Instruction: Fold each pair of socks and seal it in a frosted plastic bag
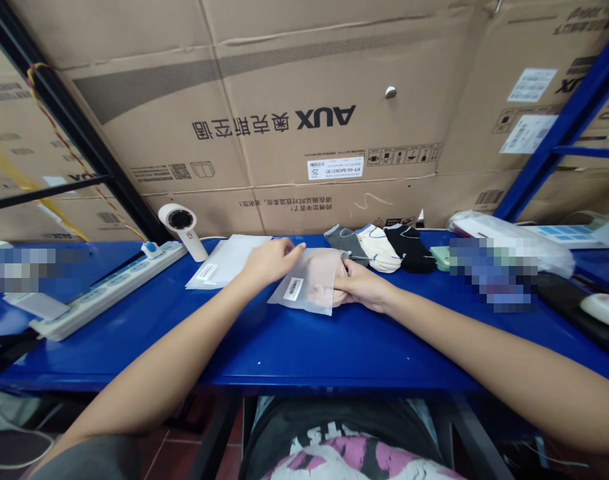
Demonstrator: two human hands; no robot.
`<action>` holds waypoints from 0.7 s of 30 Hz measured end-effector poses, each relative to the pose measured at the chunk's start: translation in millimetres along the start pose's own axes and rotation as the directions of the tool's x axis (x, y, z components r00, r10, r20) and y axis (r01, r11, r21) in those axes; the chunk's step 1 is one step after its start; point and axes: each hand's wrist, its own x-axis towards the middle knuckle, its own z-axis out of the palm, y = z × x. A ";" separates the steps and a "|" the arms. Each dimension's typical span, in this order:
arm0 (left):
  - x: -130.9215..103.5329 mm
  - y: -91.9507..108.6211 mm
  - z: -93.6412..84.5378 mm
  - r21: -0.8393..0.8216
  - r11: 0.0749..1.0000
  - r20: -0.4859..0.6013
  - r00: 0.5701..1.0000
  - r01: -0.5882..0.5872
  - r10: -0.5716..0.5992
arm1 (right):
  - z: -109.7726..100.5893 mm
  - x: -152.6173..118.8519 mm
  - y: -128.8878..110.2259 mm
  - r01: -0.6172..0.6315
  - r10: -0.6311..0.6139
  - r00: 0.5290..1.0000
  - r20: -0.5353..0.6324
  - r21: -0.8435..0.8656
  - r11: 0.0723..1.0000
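My right hand (367, 285) is closed around folded pale pink socks (340, 283), its fingers partly inside the mouth of a frosted plastic bag (309, 287). Most of the socks show blurred through the bag, which lies on the table with a white barcode label at its left. My left hand (271, 261) hovers at the bag's upper left, its fingers loosely bent and apart, holding nothing; whether a fingertip touches the plastic I cannot tell. Beneath and left of that hand are flat frosted bags (224, 257) with a label. Grey socks (345, 241), white socks (379, 250) and black socks (409, 250) lie side by side behind my right hand.
A white handheld fan (184, 227) and a long power strip (114, 287) stand left on the blue table (304, 360). To the right are a plastic-wrapped bundle (509, 240), a blurred-out item and a white mouse (604, 310) on a black pad. Cardboard (264, 80) walls the back.
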 end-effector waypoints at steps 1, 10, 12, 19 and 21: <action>6.7 -10.1 0.2 0.012 0.996 0.058 0.994 0.094 -0.094 | -0.2 -2.4 -2.2 -0.022 0.022 1.000 -0.003 -0.029 0.999; 7.9 -22.2 29.8 -0.660 0.632 0.390 0.904 0.406 -0.175 | -5.2 -3.2 2.5 0.152 -0.135 0.981 0.143 -0.120 0.981; 4.6 -17.5 32.3 -0.714 0.543 0.409 0.893 0.441 -0.187 | -7.4 -2.6 1.8 0.211 -0.189 0.971 0.145 -0.150 0.966; -1.2 -5.5 32.6 -0.802 0.535 0.246 0.963 0.265 -0.109 | -13.7 -5.6 -16.5 0.166 -0.131 0.984 0.125 -0.330 0.929; -4.2 0.5 34.0 -0.770 0.608 0.170 0.980 0.196 -0.101 | -11.3 -6.7 -21.5 0.245 -0.235 0.969 0.075 -0.393 0.886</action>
